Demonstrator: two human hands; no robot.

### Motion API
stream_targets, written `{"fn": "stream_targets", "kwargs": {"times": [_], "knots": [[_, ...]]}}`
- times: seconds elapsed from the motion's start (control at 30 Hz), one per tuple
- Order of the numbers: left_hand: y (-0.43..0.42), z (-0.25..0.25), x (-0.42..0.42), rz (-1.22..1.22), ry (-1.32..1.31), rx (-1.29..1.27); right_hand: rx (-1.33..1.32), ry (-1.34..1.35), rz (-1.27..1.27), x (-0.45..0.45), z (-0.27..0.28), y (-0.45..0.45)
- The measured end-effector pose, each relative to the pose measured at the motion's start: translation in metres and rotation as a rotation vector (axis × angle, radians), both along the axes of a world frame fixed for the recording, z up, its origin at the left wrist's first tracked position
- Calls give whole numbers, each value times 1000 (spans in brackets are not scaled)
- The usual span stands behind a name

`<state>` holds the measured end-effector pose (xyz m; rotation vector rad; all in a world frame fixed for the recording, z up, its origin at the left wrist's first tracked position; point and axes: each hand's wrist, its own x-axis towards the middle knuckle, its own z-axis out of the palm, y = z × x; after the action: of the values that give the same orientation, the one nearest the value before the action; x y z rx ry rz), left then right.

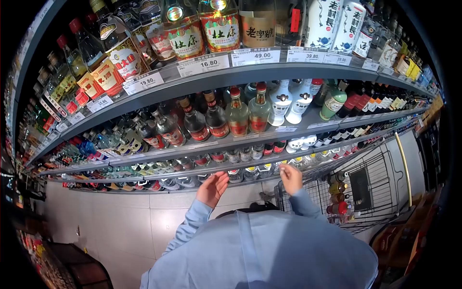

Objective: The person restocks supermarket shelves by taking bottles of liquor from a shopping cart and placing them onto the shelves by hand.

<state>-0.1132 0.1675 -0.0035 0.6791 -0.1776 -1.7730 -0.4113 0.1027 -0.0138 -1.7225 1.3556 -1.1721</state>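
Observation:
My left hand (pixel 212 189) is held in the air in front of the lowest shelves, palm turned inward, fingers apart and nothing in it. To its right, my right hand (pixel 291 179) is raised with its fingers curled together; whether anything small is between them I cannot make out. Neither hand visibly touches a bottle. Beyond the hands stand rows of bottles, among them clear bottles with red caps (pixel 237 115) and white bottles (pixel 280 103) on the middle shelf.
A wire shopping cart (pixel 385 168) with several bottles (pixel 338 188) in it stands at the right, close to my right arm. The upper shelf edge (pixel 269 68) curves across the view, with price tags. A dark bin-like stand (pixel 77 262) is at lower left on the tiled floor (pixel 120 216).

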Motion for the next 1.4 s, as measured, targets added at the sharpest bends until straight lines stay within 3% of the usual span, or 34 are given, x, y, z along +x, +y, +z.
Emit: {"fn": "stream_targets", "kwargs": {"times": [0.07,0.17,0.2,0.33,0.43,0.5,0.57,0.77,0.83,0.97,1.23,1.4], "knots": [[19,-4,8,-34,-45,19,250,-54,48,-14,-34,35],[46,-17,18,-88,-48,57,232,-50,65,-7,-55,71],[55,-21,20,-108,-46,67,340,32,91,-2,-43,80],[81,-47,18,-276,18,122,204,140,55,50,-2,117],[101,-50,2,-389,30,136,296,263,119,74,19,144],[106,-45,-6,-429,28,147,167,402,258,74,1,156],[109,-40,-15,-453,11,99,217,398,350,70,-8,170],[121,-41,-23,-473,-33,106,242,376,295,52,-21,187],[126,-54,-24,-465,-40,132,287,390,276,46,-1,187],[129,-70,-48,-502,-76,189,133,351,190,13,0,192],[112,-52,-208,-635,-147,127,264,304,101,-152,-54,220],[109,-54,-300,-615,-215,152,173,542,-195,-289,-68,197]]}}
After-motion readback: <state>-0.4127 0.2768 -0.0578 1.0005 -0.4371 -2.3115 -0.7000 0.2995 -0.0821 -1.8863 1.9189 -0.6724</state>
